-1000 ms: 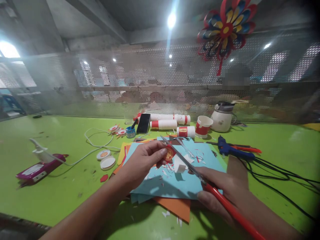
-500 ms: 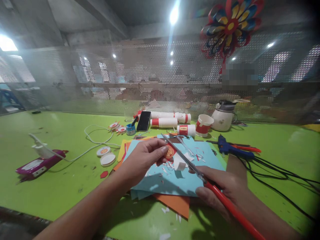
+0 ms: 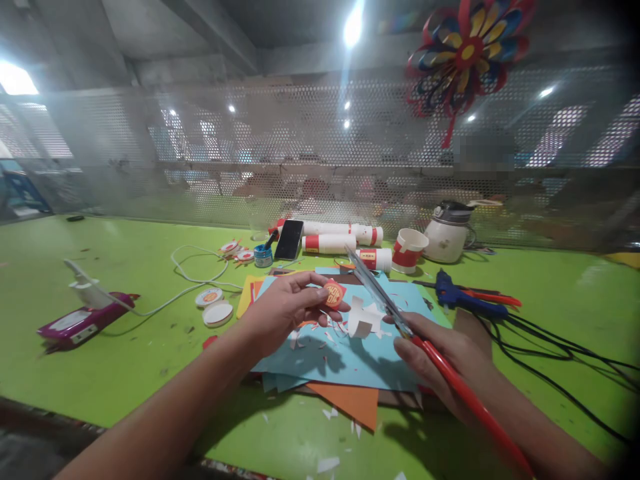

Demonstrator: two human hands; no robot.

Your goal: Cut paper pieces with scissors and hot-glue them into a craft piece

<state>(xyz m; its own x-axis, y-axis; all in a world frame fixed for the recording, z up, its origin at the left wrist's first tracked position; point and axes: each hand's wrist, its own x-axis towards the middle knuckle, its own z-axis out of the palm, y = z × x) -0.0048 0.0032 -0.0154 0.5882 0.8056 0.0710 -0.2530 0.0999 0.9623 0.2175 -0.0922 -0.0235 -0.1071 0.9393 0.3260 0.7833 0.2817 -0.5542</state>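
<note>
Between the thumb and fingers of my left hand [image 3: 287, 310] is a small red paper piece [image 3: 334, 293] with yellow lettering. My right hand [image 3: 440, 347] grips long scissors [image 3: 450, 377] with red handles, their blades pointing up and away to the left, apart from the red piece. Beneath both hands lie light blue sheets [image 3: 320, 363], strewn with white and red scraps. A curled white paper piece [image 3: 359, 320] rests there between the hands. An orange sheet [image 3: 350, 403] sticks out at the near edge.
Behind the sheets stand a blue jar [image 3: 263, 256], a phone [image 3: 289, 240], stacked paper cups [image 3: 329, 244], a single cup [image 3: 409, 252] and a kettle [image 3: 447, 233]. A blue glue gun [image 3: 467, 297] with black cables lies right. On the left are a purple power strip [image 3: 85, 323] and white discs [image 3: 218, 314].
The scissors have moved away from the red piece, their tips shifting right. My left hand has moved slightly left, turning the red piece so its lettering shows more.
</note>
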